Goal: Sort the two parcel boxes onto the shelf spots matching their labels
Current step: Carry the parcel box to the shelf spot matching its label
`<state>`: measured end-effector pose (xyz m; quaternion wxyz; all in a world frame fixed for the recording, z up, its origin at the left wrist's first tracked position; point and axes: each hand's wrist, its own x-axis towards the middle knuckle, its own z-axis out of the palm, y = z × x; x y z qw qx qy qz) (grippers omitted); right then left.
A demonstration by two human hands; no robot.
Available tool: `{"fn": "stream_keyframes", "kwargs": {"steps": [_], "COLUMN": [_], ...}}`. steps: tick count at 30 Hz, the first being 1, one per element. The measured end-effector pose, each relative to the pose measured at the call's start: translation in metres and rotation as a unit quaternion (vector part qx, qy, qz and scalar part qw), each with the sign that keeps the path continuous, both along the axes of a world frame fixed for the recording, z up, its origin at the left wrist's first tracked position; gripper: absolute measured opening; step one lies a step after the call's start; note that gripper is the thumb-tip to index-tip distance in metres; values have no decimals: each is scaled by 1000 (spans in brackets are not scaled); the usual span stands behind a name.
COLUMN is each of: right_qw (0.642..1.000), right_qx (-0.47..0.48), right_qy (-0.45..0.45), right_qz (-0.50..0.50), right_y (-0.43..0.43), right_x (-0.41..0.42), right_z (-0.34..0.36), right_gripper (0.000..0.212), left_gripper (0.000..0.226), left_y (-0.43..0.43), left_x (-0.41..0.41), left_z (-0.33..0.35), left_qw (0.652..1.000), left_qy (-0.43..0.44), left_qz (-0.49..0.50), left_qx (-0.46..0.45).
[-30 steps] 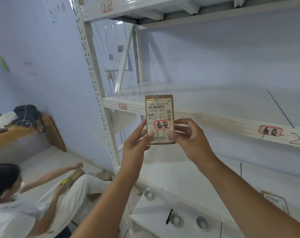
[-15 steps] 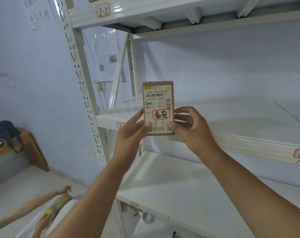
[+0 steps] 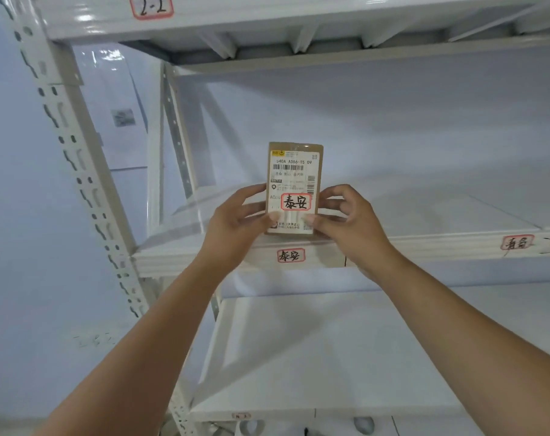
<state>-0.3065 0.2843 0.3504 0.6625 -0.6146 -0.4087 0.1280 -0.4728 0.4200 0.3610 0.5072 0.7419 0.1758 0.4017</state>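
Head view: the left hand (image 3: 235, 225) and right hand (image 3: 349, 221) pinch the upright parcel box (image 3: 295, 171) by its lower edges, directly above the matching shelf tag (image 3: 291, 255); placement looks imminent, and the second box is unseen

parcel box: brown cardboard box (image 3: 295, 188) held upright between both hands, printed label facing the camera, red-framed handwritten tag 泰安 low on its face
left hand: left hand (image 3: 235, 223) grips the box's left edge, thumb on the front
right hand: right hand (image 3: 349, 220) grips the right edge, thumb on the front
shelf: white metal shelf (image 3: 424, 215) just behind the hands
shelf tag: red-framed tag 泰安 (image 3: 291, 255) on the shelf's front edge, directly below the box
second tag: another red-framed tag (image 3: 517, 242) well to the right of the hands
upper tag: "2-2" (image 3: 151, 6) above and left
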Motion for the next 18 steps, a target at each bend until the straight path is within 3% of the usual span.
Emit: {"fn": "stream_keyframes", "kwargs": {"steps": [18], "right_qw": [996], "right_qx": [-80], "right_qy": [-42], "right_qz": [4], "right_y": [11], "right_x": [11], "right_z": [0], "right_gripper": [46], "left_gripper": [53], "left_y": [29], "left_x": [2], "left_z": [-6], "left_qw": [995], "left_qy": [98], "left_qz": [1], "left_qx": [-17]}}
